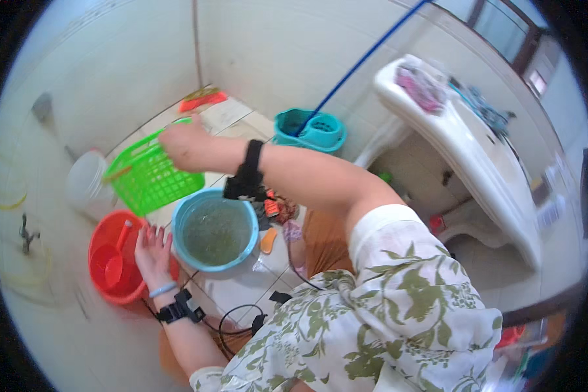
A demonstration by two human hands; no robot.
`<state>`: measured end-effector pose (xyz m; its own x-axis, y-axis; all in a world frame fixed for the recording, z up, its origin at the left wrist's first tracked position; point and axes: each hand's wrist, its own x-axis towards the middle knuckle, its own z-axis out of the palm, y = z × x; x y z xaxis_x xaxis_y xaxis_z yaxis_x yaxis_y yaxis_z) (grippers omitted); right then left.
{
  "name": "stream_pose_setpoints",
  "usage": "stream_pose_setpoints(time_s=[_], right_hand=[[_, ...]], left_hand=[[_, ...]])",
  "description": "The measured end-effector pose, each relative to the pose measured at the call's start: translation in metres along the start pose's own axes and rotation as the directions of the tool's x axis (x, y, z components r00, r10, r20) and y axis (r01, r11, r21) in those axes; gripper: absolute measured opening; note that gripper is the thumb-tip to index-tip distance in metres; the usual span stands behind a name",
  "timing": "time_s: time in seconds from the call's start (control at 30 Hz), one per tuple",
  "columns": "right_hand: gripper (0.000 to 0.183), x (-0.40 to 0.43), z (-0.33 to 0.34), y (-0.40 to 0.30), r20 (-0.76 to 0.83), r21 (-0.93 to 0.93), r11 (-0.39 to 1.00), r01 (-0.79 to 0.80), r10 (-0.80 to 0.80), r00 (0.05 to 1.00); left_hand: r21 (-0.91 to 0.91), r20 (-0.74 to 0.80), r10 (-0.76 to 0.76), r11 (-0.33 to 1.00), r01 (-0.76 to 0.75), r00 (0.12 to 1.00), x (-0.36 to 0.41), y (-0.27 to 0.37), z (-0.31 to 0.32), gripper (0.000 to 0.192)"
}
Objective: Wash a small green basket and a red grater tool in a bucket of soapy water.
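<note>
My right hand (186, 144) grips the far rim of a bright green plastic basket (159, 188). The basket is tilted and held above the floor, to the upper left of a light blue basin (218, 230) of cloudy water. Beside that basin, my left hand (154, 252) is palm up, its fingers a little apart, with nothing in it. It overlaps the rim of a red basin (100, 284). Inside the red basin lies a red long-handled dipper (113, 267).
A white bucket (90, 181) stands by the left wall, near a tap (27, 234). Behind are a teal mop bucket (330, 134) with a blue mop handle (357, 63) and an orange brush (203, 100). At right is a white pedestal washbasin (451, 147). An orange brush-like object (268, 241) lies on the tiles.
</note>
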<state>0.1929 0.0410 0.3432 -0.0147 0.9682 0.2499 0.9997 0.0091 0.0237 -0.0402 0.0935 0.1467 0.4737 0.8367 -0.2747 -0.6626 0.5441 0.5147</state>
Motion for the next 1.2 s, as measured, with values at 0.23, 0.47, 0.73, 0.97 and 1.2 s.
stream_pose_setpoints(time_s=[0.23, 0.47, 0.73, 0.97, 1.2], right_hand=[[0.018, -0.032, -0.075, 0.028, -0.21, 0.194, 0.979, 0.068, -0.026, 0.977], [0.028, -0.133, -0.217, 0.066, -0.418, 0.018, 0.995, -0.094, 0.092, 0.904], [0.026, -0.37, -0.367, 0.091, -0.637, -0.208, 0.701, -0.682, 0.432, 0.638], [0.023, -0.511, -0.375, 0.124, -0.552, 0.0, 0.42, -0.908, 0.757, 0.35], [0.027, -0.55, -0.352, 0.168, -0.44, 0.006, 0.307, -0.952, 0.856, 0.273]], left_hand=[[0.036, -0.039, -0.007, 0.999, 0.009, 0.999, 0.005, -0.006, 0.014, 0.028], [0.031, -0.081, -0.045, 0.998, 0.047, 0.996, 0.001, -0.004, 0.005, 0.03], [0.029, -0.082, -0.097, 0.995, 0.1, 0.992, 0.014, -0.013, -0.005, 0.028], [0.09, -0.051, -0.171, 0.98, 0.175, 0.984, 0.023, -0.027, -0.019, 0.029], [0.142, -0.052, -0.159, 0.976, 0.165, 0.986, 0.018, -0.029, -0.021, 0.024]])
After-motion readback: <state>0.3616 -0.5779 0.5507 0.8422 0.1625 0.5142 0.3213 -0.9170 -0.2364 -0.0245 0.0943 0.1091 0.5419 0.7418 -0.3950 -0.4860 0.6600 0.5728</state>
